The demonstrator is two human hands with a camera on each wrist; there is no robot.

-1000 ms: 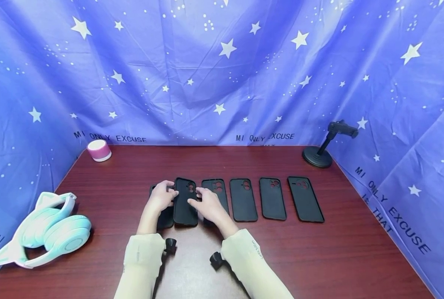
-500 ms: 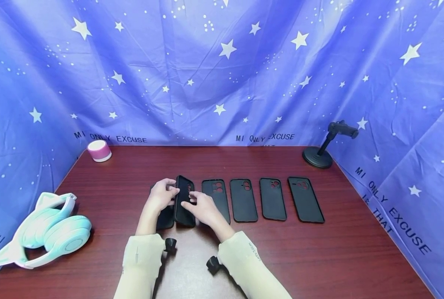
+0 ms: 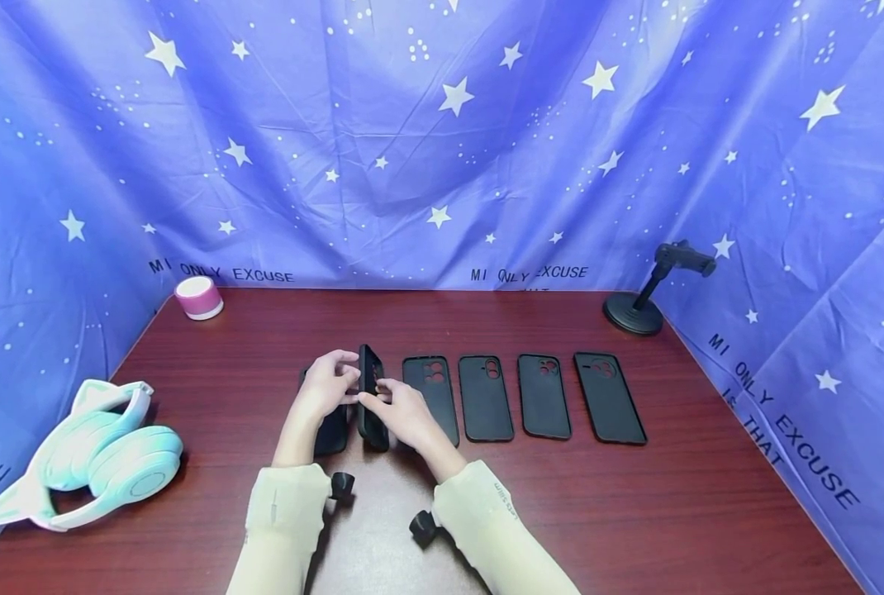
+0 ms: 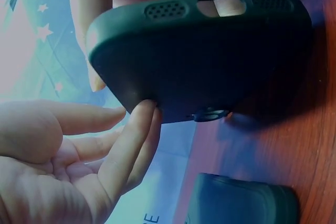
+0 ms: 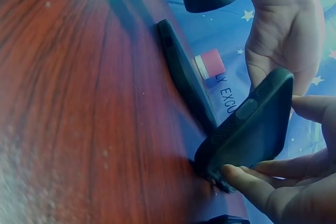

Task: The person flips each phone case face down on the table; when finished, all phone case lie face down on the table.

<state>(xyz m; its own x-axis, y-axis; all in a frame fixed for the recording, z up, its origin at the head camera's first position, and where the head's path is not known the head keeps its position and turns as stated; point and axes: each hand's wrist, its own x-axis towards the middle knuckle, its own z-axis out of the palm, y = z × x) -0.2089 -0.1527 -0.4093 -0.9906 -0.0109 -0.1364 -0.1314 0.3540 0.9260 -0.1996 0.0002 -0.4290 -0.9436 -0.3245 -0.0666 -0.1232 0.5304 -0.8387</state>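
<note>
The phone case [image 3: 371, 397], flat on the tabletop [image 3: 635, 512] a second ago, now stands on its long edge; the left hand [image 3: 328, 387] and right hand [image 3: 403, 411] pinch it between fingertips, apparently turning it over.

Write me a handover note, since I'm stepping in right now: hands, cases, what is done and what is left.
Left hand: grips the raised black silicone phone case from its left side.
Right hand: fingers hold the same case from the right; it stands tilted on its long edge on the dark red wooden table.
Another black case lies flat under the left hand; four flat black cases lie in a row to the right.
Done: one case lifted on edge.
Left: probably turning it over or setting it down.
</note>
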